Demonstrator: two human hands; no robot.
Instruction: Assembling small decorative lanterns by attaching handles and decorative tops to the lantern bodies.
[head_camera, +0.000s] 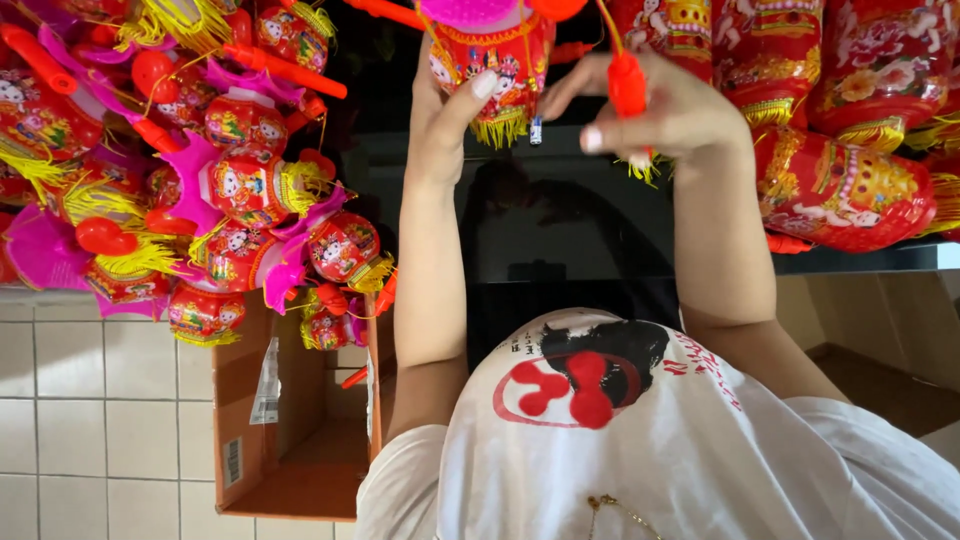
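Both my arms reach forward over my white printed shirt. My left hand is closed around the side of a small red lantern that has cartoon figures, a yellow fringe and a pink top. My right hand pinches a short red plastic handle just right of the lantern, with an orange string running up from it. The two hands sit close together, and the lantern's upper part is cut off by the frame's top edge.
A heap of small red lanterns with magenta trim and red handles fills the left. Larger red lanterns lie at the right. An open cardboard box stands on the tiled floor. A black surface lies under my hands.
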